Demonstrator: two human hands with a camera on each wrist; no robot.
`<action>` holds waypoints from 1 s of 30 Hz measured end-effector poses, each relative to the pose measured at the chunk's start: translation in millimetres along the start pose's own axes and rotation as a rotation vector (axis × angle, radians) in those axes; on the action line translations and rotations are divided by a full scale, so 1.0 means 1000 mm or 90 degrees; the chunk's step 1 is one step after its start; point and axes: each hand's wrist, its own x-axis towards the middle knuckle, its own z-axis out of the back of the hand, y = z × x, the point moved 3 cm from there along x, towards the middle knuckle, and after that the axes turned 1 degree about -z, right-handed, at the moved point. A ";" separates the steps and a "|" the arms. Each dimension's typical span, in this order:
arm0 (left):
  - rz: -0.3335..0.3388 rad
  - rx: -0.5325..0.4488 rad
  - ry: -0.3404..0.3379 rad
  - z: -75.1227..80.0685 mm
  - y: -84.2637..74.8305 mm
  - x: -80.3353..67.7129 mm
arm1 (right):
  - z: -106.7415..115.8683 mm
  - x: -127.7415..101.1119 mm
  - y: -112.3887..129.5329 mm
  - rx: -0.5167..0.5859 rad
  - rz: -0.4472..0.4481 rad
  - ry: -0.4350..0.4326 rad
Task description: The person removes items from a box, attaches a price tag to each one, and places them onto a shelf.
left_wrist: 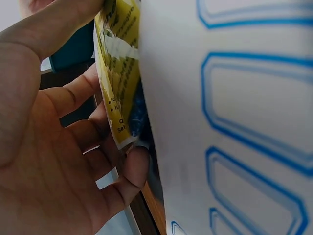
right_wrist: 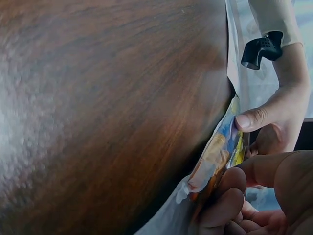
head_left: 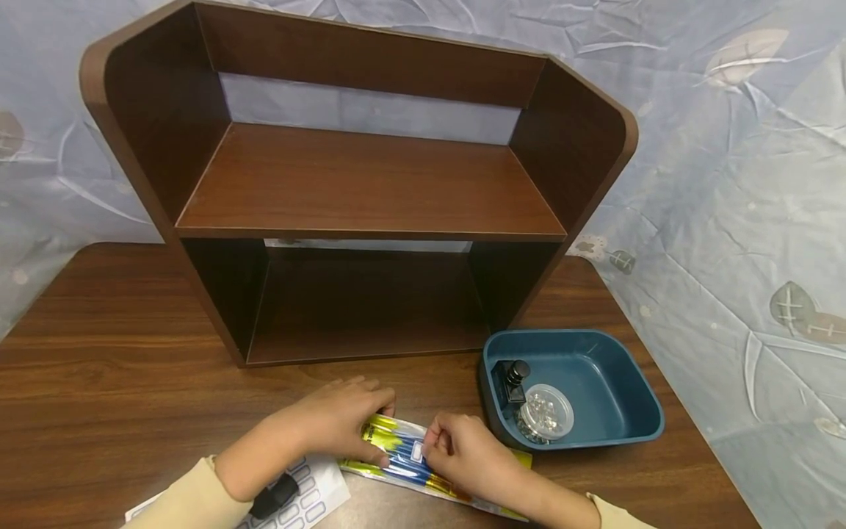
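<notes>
The left hand's [head_left: 344,420] grip is closing around a shiny packet [head_left: 405,472], thumb on one face and fingers behind. The packet is slanting in front of the wooden shelf [head_left: 370,184], between a label sheet [head_left: 324,501] and a blue tub [head_left: 611,393]. The right hand [head_left: 472,455] is curling its fingers against the packet, beside a small label [head_left: 417,451]; whether that grip is pinching anything, I cannot tell.

Packet [head_left: 402,463] at left grip [head_left: 344,419] and right grip [head_left: 472,455]: yellow, blue. Sheet [head_left: 324,488] near left grip: white, blue-outlined boxes. Basin [head_left: 601,393] beyond right grip: teal-blue. Tabletop [head_left: 99,367]: brown, streaked grain.
</notes>
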 end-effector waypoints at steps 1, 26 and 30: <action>0.000 -0.001 0.000 0.000 0.000 0.000 | 0.000 0.000 0.001 -0.011 0.002 -0.004; -0.010 0.003 0.007 0.001 -0.001 0.000 | 0.001 0.000 0.000 -0.058 0.011 -0.033; -0.008 0.004 0.008 0.002 -0.001 0.001 | 0.001 0.000 0.000 -0.064 0.007 -0.034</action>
